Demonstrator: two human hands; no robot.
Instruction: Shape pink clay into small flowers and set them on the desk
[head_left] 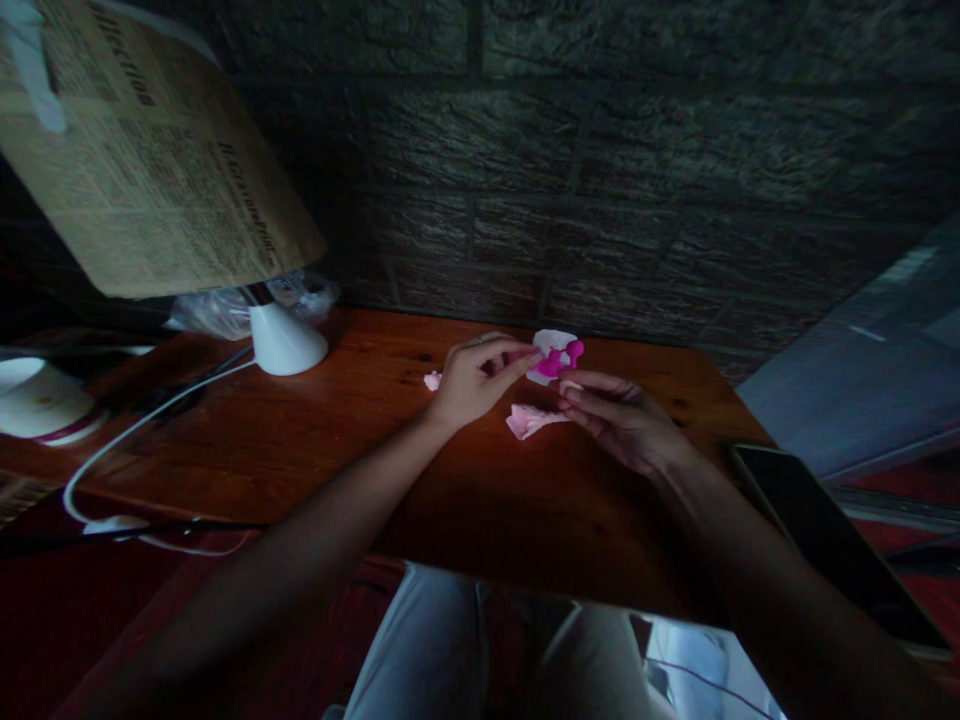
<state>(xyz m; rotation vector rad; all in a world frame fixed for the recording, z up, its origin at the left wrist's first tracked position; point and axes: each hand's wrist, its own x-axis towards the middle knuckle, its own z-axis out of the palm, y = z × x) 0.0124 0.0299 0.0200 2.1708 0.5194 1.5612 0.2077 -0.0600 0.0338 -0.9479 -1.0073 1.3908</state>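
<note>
My left hand [480, 375] is closed in a pinch on a bright magenta piece [553, 362] with scalloped, petal-like edges. Thin and soft looking, it sits between the two hands, in front of a crumpled white paper [555, 343]. My right hand [619, 415] has its thumb and fingers pressed together close by; a small pale bit shows at the fingertips, too small to name. Just below the fingers lies a crumpled light pink paper piece [529, 420] on the wooden table [330, 430]. Another small pink scrap [433, 381] rests left of my left hand.
A lamp with a newsprint shade [172, 180] and white base [289, 340] stands at left, its white cord [112, 450] trailing over the edge. Beside it are a plastic bag [210, 312] and a paper cup [45, 400]. A dark tablet-like slab [832, 540] lies right; a stone-block wall [525, 180] rises behind.
</note>
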